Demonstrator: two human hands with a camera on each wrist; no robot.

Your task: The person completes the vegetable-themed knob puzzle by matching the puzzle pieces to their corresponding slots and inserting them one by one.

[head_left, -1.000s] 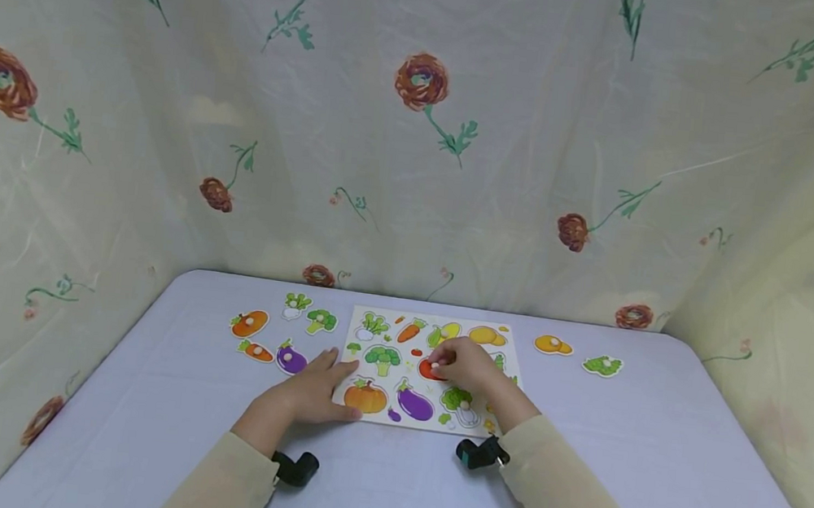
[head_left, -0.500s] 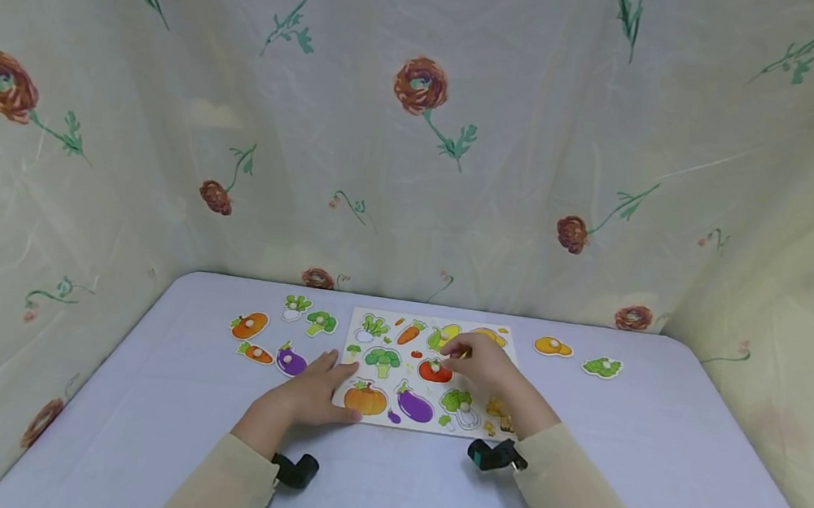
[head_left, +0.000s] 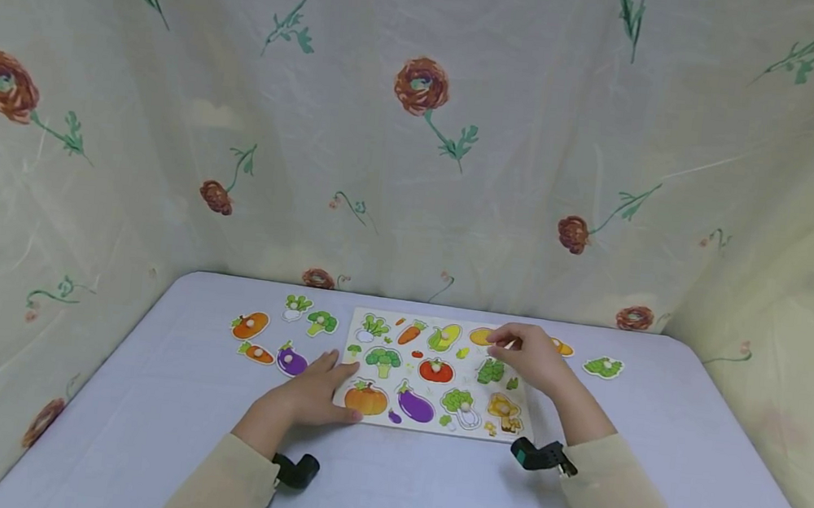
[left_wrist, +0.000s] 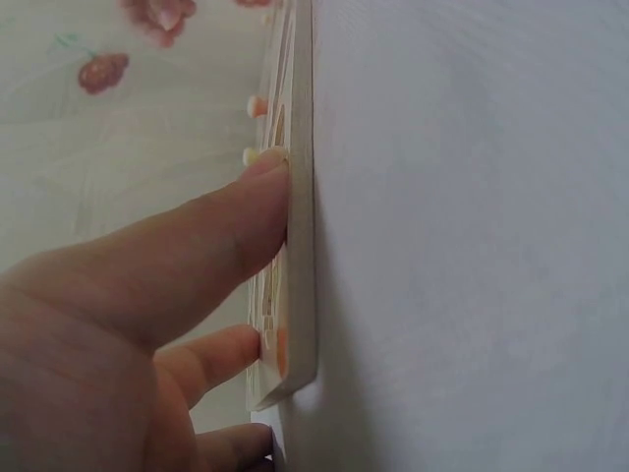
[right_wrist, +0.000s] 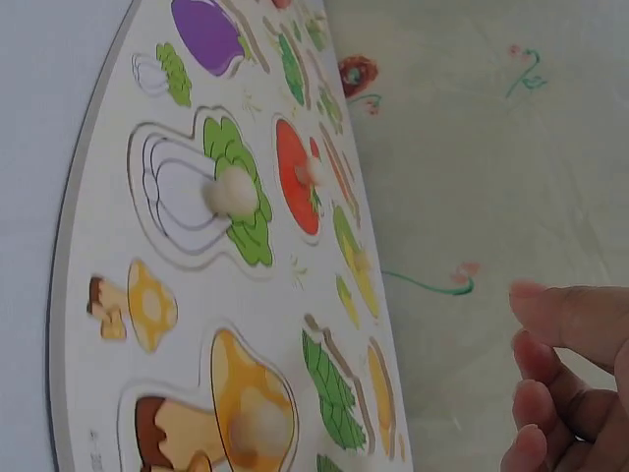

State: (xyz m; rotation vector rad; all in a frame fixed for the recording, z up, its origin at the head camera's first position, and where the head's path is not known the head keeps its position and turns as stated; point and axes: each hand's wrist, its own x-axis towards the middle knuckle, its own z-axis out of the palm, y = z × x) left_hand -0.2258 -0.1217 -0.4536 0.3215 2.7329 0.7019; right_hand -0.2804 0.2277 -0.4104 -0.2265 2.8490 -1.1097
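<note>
A white vegetable peg puzzle board (head_left: 400, 431) lies on the table. My left hand (head_left: 320, 393) rests on its left edge with fingers spread; in the left wrist view the thumb (left_wrist: 246, 221) touches the board's edge. My right hand (head_left: 532, 360) is above the board's upper right, fingers loosely bent and holding nothing, partly hiding the yellow potato picture (head_left: 480, 336). Knobbed tomato (head_left: 436, 370), corn (head_left: 445, 338), bok choy (right_wrist: 187, 187) and mushroom (right_wrist: 260, 413) pieces sit in the board. A yellow-orange potato piece (head_left: 563, 348) lies beyond the right hand, partly covered by it.
Left of the board lie loose pumpkin (head_left: 250, 325), carrot (head_left: 256, 352), eggplant (head_left: 290, 360), radish (head_left: 296, 306) and broccoli (head_left: 322, 323) pieces. A green leafy piece (head_left: 603, 367) lies at the right. A flowered curtain (head_left: 412, 205) hangs behind the table.
My right hand has lifted off the tomato piece's knob and moved right across the board toward the loose potato piece. The left hand has stayed in place.
</note>
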